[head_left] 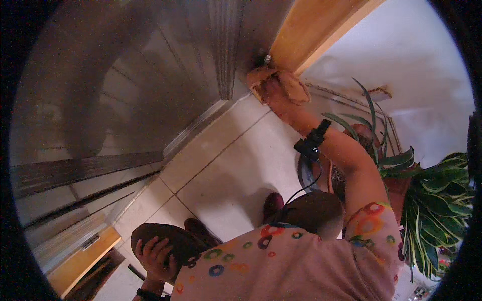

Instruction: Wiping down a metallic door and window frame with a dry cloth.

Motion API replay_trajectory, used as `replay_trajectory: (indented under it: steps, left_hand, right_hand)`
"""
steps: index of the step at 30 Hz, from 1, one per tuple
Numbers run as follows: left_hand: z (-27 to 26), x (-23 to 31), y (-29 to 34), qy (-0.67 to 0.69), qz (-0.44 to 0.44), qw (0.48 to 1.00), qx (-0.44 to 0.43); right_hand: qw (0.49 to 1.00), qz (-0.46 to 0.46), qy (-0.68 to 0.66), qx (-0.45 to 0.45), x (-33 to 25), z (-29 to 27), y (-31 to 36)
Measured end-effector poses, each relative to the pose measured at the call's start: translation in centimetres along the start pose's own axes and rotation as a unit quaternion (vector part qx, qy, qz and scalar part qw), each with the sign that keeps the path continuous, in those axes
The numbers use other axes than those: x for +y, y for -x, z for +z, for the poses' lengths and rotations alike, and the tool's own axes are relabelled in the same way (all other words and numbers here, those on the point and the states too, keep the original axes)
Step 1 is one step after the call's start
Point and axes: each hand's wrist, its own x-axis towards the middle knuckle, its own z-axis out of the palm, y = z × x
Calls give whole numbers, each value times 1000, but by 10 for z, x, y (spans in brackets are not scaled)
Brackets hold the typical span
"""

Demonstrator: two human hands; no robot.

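Observation:
My right hand (274, 89) is stretched far forward, its fingers pressed into an orange-brown cloth (296, 91). The cloth lies against the lower part where a dark glossy door (150, 75) meets a light wooden frame (314, 30). Just above it is a small shiny metal piece (267, 59), perhaps part of a hinge. My left hand (156, 255) rests on my bent knee (168, 241) with its fingers apart and holds nothing. A black strap with a small device (312, 143) sits around my right wrist, and a thin cable runs down from it.
Potted plants stand close to my right arm, one with long narrow leaves (372, 108) and one with yellow-edged leaves (442, 195). Pale floor tiles (221, 155) lie below. A white wall (416, 50) rises at the right, and another wooden frame piece (85, 261) is at lower left.

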Motion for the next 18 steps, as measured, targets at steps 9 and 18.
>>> replay_trajectory:
  steps: [9,18]
  left_hand:
    - [0,2,-10,-6,-13,1000,-14]
    - [-1,0,-3,-9,-24,1000,10]
  right_hand:
    - [995,46,-77,33,99,51,19]
    - [957,246,133,-80,-1,24,13]
